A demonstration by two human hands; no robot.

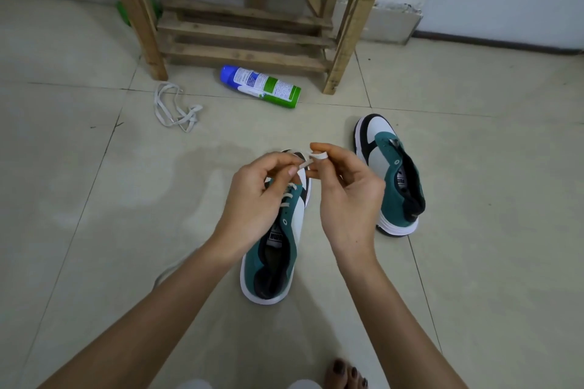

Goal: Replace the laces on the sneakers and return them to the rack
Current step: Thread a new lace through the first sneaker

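While pinching the white lace [317,155] between curled fingers [286,164], left hand [262,199] and right hand [347,196] close together above the toe of the near sneaker [275,262], standing on the floor [94,230]. Same lace threaded through a few far eyelets of this sneaker. Second sneaker [395,174] to the right, apart, unlaced. Far left, a loose lace [175,109] on the tiles. Right of it, a spray can [260,87] on its side, just in front of the wooden rack [246,25].
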